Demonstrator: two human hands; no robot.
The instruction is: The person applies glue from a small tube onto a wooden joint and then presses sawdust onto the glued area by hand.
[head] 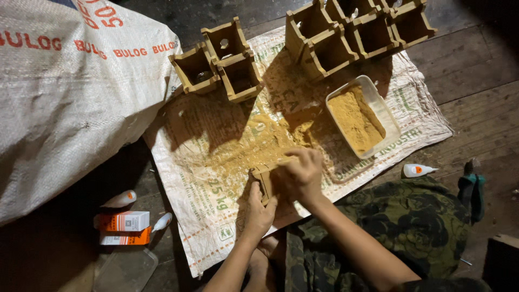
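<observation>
**Two hands working a small wooden box over a sawdust-strewn sack**

A large white woven bag (70, 97) with red lettering is bulging along the left side of the dark plank floor (476, 70). Near the floor's lower left edge, orange-and-white cartons (123, 227) are lying beside two small white glue bottles (120, 199) and a clear plastic lid (125, 269).

A flattened white sack (200, 178) is serving as the work mat. At its top left corner, three open-topped wooden boxes (221, 59) are standing clustered together, touching. Yellow-brown sawdust (259, 146) is lying scattered across the mat's middle.

Near the mat's bottom edge, the person's left hand (259, 211) is closing around the lower side of a small wooden box (263, 177), thumb pressing against it. The right hand (303, 174) is gripping the same box from above and the right, fingers curled over its top. The box is sitting low over the mat, between both hands, partly hidden by them.

At the mat's top right corner, a second, larger group of wooden boxes (357, 30) is standing packed edge to edge. Just below it, a white rectangular tray (390, 125) is holding a heap of sawdust. Off the mat's right edge, another glue bottle (417, 170) is lying on the floor, with a green-handled tool (471, 186) farther right. Camouflage-patterned trousers (411, 221) are filling the lower right.
</observation>
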